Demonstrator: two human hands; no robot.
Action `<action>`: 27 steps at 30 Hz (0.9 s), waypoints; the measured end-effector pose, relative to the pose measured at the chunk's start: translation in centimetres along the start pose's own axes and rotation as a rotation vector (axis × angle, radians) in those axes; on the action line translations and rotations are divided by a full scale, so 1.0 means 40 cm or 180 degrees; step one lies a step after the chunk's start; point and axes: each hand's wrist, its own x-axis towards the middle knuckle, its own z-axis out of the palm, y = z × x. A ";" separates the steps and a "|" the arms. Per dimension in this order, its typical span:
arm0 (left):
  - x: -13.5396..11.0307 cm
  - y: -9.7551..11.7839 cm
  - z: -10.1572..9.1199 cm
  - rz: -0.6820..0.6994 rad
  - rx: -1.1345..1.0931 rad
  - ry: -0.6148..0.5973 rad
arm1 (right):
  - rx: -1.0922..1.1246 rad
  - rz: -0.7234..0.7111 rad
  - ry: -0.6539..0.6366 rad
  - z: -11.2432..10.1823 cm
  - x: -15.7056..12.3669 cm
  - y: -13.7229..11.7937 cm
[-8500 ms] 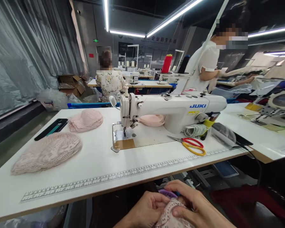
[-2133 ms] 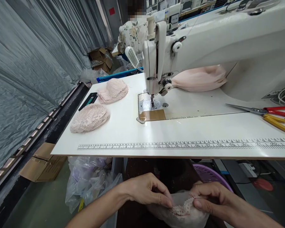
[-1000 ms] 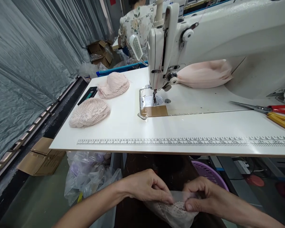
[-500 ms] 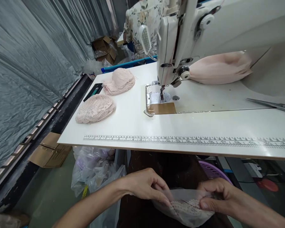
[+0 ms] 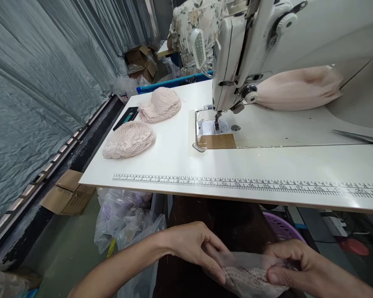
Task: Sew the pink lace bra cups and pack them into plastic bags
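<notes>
Over my lap, below the table edge, both hands pinch a pale pink lace cup piece with sheer mesh [image 5: 251,278]. My left hand [image 5: 196,250] grips its left side between thumb and fingers. On the opposite side, my right hand [image 5: 294,265] has its thumb pressed on the lace, its fingers partly behind the mesh. The lower part of the piece runs out of the picture. Above them on the table [image 5: 168,163] lie two piles of pink lace cups, a nearer one [image 5: 129,140] and a farther one [image 5: 161,104], with a dark card [image 5: 126,117] beside them.
A white sewing machine [image 5: 230,70] stands on the table, with pink fabric [image 5: 298,89] under its arm. Scissors [image 5: 360,136] lie at the right, and a printed ruler [image 5: 205,182] runs along the front edge. Plastic bags [image 5: 121,215], a carton [image 5: 66,192] and a purple basket [image 5: 282,225] sit below.
The table and machine appear slightly farther right as the view shifts. Both hands keep hold of the lace cup piece, which sits a little lower and farther right in the picture.
</notes>
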 end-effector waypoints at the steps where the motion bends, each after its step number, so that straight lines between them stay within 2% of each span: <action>1: 0.006 -0.001 0.004 0.0002 0.0027 0.0001 | -0.0013 -0.0001 -0.0031 0.001 -0.002 -0.001; 6: 0.039 -0.020 0.026 -0.0017 -0.0021 0.0157 | -0.0036 -0.0036 0.0021 0.000 -0.007 0.015; 12: 0.025 -0.013 0.020 -0.0175 -0.0566 -0.0097 | -0.0025 -0.0041 -0.0097 0.011 -0.001 0.004; 16: 0.027 -0.003 0.029 -0.0197 -0.0563 -0.0033 | -0.0186 -0.0061 -0.0057 0.025 0.003 -0.011; 22: 0.041 -0.008 0.053 -0.0010 -0.0417 0.0337 | -0.0496 -0.0094 0.0002 0.025 -0.011 -0.012; 27: 0.019 0.003 0.043 0.0001 -0.0398 0.0233 | -0.0507 0.0027 -0.0047 0.018 -0.016 -0.008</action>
